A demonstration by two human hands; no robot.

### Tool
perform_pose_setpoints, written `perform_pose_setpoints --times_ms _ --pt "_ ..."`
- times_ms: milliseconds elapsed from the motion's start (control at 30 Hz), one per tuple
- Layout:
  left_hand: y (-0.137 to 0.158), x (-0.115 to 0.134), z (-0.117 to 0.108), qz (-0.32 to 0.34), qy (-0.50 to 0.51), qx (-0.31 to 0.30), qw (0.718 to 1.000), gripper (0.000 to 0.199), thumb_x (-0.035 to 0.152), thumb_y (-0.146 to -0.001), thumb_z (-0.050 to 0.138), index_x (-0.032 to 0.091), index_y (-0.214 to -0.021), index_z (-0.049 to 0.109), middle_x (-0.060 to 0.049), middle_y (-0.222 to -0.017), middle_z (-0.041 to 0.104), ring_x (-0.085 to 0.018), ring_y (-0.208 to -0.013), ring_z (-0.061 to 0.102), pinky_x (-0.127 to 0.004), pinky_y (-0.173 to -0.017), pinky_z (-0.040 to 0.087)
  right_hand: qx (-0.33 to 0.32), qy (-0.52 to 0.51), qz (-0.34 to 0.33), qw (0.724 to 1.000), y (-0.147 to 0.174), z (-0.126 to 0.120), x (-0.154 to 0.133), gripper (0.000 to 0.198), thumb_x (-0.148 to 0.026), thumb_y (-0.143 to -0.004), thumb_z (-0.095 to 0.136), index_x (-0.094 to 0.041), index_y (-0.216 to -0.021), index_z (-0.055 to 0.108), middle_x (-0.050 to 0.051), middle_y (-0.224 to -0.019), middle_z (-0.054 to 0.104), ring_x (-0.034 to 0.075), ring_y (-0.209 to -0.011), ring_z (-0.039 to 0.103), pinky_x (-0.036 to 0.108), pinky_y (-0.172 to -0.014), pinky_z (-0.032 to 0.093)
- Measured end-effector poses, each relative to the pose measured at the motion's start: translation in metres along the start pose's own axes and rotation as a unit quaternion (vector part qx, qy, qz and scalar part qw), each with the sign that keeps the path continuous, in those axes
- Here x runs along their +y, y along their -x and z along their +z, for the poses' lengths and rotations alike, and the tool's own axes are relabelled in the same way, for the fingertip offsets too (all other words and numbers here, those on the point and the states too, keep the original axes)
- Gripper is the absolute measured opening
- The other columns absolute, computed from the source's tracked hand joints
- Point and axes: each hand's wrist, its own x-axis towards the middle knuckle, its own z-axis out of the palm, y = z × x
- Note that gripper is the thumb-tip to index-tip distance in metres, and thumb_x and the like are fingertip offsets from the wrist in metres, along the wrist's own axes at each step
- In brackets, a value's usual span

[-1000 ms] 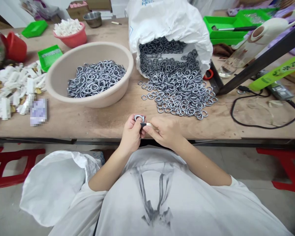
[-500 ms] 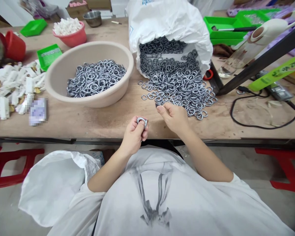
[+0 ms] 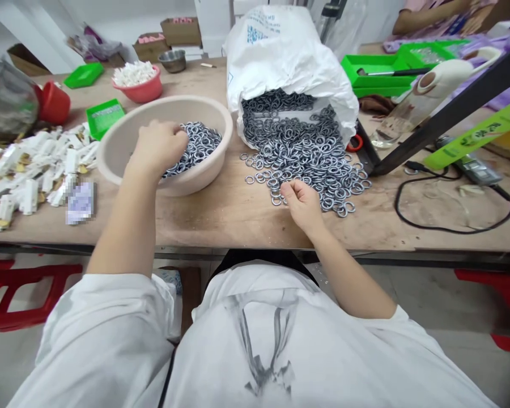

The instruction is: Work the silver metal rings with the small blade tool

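My left hand (image 3: 161, 144) reaches over the rim into a wide beige basin (image 3: 136, 107), above a heap of grey metal rings (image 3: 199, 147). Its back faces me, so the fingertips and anything in them are hidden. At the near edge of a loose pile of the same rings (image 3: 314, 164) on the table is my right hand (image 3: 301, 204). Thumb and fingers there are pressed together; what they pinch, if anything, cannot be made out. The pile spills from the mouth of a white sack (image 3: 289, 56) lying on its side.
White pieces (image 3: 34, 164) lie spread at the left, near a red bowl (image 3: 142, 90) and green trays (image 3: 105, 118). At the right are a slanted dark metal bar (image 3: 433, 119), a clear bottle (image 3: 399, 113) and a black cable (image 3: 399, 207). Another person's arm (image 3: 433, 20) shows at the back right.
My left hand, which held a metal ring near the table's front edge, has moved left and forward into the basin. My right hand stays by the pile. The view has tilted up slightly.
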Motion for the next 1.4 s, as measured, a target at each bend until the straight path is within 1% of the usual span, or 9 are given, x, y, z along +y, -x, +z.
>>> perform_pose_setpoints --times_ms 100,233,333,433,600,867,1067,1200,1400 --pt "0.001 0.012 0.003 -0.011 -0.034 0.007 0.999 0.039 0.023 -0.090 0.054 0.012 -0.125 0.066 -0.018 -0.138 0.057 -0.037 -0.127 0.045 -0.065 -0.110 0.032 0.043 0.008 -0.006 0.999 0.001 0.000 0.010 0.047 -0.064 -0.089 0.055 -0.020 -0.077 0.064 -0.002 -0.061 0.056 0.014 -0.061 0.049 0.029 -0.062 0.036" --pt "0.028 0.055 0.037 0.123 0.003 0.110 0.986 0.034 0.023 -0.095 0.048 0.015 -0.122 0.066 -0.016 -0.129 0.060 -0.031 -0.123 0.048 -0.050 -0.110 0.036 0.075 0.020 -0.023 0.997 0.003 0.001 0.011 0.044 -0.060 -0.092 0.054 -0.020 -0.076 0.063 -0.003 -0.059 0.054 0.014 -0.059 0.048 0.028 -0.061 0.035" --pt "0.043 0.079 0.087 0.227 0.016 -0.060 0.972 0.030 0.021 -0.098 0.042 0.011 -0.111 0.067 -0.019 -0.120 0.064 -0.030 -0.116 0.054 -0.045 -0.104 0.042 0.064 0.048 -0.032 0.996 0.006 0.000 0.007 0.040 -0.056 -0.092 0.054 -0.020 -0.079 0.064 -0.001 -0.064 0.059 0.015 -0.060 0.051 0.027 -0.062 0.036" --pt "0.046 0.080 0.132 0.167 -0.009 -0.152 0.974 0.032 0.024 -0.098 0.044 0.004 -0.112 0.064 -0.028 -0.129 0.059 -0.037 -0.124 0.051 -0.048 -0.101 0.043 0.049 0.076 -0.030 0.995 0.010 -0.001 0.004 0.037 -0.054 -0.092 0.054 -0.021 -0.082 0.066 0.000 -0.067 0.063 0.016 -0.064 0.055 0.028 -0.064 0.036" --pt "0.053 0.066 0.142 0.102 0.137 -0.112 0.979 0.011 0.020 -0.088 0.063 0.013 -0.096 0.065 -0.016 -0.103 0.070 -0.029 -0.101 0.061 -0.041 -0.093 0.045 0.032 0.051 -0.018 0.998 0.010 -0.002 0.004 0.036 -0.053 -0.093 0.053 -0.021 -0.084 0.066 0.000 -0.071 0.063 0.015 -0.067 0.055 0.028 -0.066 0.037" --pt "0.128 0.089 0.100 -0.004 0.623 -0.143 0.769 0.026 0.036 -0.072 0.083 0.016 -0.085 0.073 -0.005 -0.083 0.072 -0.015 -0.074 0.063 -0.027 -0.074 0.049 -0.115 -0.177 0.021 0.977 0.031 0.010 -0.020 0.039 -0.058 -0.079 0.071 -0.020 -0.080 0.062 -0.004 -0.069 0.052 0.012 -0.065 0.045 0.026 -0.063 0.037" --pt "0.167 0.097 0.112 -0.092 0.708 -0.078 0.696 0.032 0.050 -0.082 0.074 0.019 -0.082 0.067 0.000 -0.077 0.064 -0.010 -0.071 0.056 -0.021 -0.071 0.048 -0.101 -0.301 0.082 0.945 0.052 0.030 -0.041 0.054 -0.069 -0.067 0.076 -0.023 -0.074 0.049 -0.005 -0.066 0.048 0.011 -0.060 0.044 0.027 -0.061 0.042" --pt "0.174 0.099 0.104 -0.126 0.735 -0.115 0.657 0.040 0.052 -0.083 0.073 0.018 -0.070 0.056 0.003 -0.065 0.053 -0.008 -0.059 0.049 -0.019 -0.058 0.043 -0.100 -0.266 0.067 0.957 0.050 0.028 -0.040 0.058 -0.075 -0.067 0.073 -0.025 -0.081 0.047 -0.007 -0.064 0.044 0.011 -0.055 0.041 0.027 -0.055 0.038" --pt "0.171 0.105 0.084 -0.199 0.756 -0.172 0.599 0.044 0.053 -0.078 0.075 0.018 -0.067 0.050 0.005 -0.056 0.044 -0.007 -0.048 0.044 -0.020 -0.048 0.041 -0.148 0.014 -0.121 0.981 0.052 0.004 -0.045 0.060 -0.070 -0.096 0.036 -0.020 -0.068 0.054 0.001 -0.064 0.053 0.014 -0.062 0.046 0.030 -0.062 0.033"
